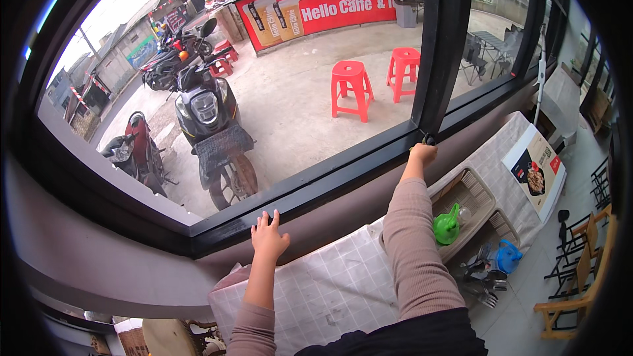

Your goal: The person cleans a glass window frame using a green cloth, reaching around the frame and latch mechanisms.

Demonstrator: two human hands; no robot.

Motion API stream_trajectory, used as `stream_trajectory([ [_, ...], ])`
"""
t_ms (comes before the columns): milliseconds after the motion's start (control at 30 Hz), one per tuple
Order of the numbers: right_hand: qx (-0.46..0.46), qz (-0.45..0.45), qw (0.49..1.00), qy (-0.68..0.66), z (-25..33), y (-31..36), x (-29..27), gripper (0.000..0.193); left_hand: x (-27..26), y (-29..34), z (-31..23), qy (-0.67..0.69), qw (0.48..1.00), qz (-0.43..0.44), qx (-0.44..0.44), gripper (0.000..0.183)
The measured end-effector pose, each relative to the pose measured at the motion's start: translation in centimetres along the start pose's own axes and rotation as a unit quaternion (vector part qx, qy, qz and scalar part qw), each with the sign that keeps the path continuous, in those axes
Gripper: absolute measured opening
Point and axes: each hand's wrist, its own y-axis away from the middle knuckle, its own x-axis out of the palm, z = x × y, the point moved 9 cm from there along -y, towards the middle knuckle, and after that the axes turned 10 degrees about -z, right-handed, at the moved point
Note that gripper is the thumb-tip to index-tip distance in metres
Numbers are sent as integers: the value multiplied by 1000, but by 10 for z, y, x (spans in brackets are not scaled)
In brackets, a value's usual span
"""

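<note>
Fingers spread, the left hand [269, 236] rests on the black window frame [330, 178]; the right hand [422, 153] curls around an unidentifiable small dark object [429, 139] at the foot of the post [440, 53]. Gentle pressure should work best there.

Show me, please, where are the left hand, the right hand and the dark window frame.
Left hand [269, 240]: head view, on the back of the hand.
Right hand [423, 153]: head view, on the back of the hand.
Window frame [316, 185]: head view, on its lower rail.
</note>
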Motion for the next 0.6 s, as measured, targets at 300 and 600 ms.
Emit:
stream_trajectory([
  [300,40,-12,999,-3,-9,109,-30,31,2,-1,-1,5,1000,-13,-2,71],
  [600,46,183,979,-75,-22,320,-65,32,-8,9,15,6,997,76,6,71],
])
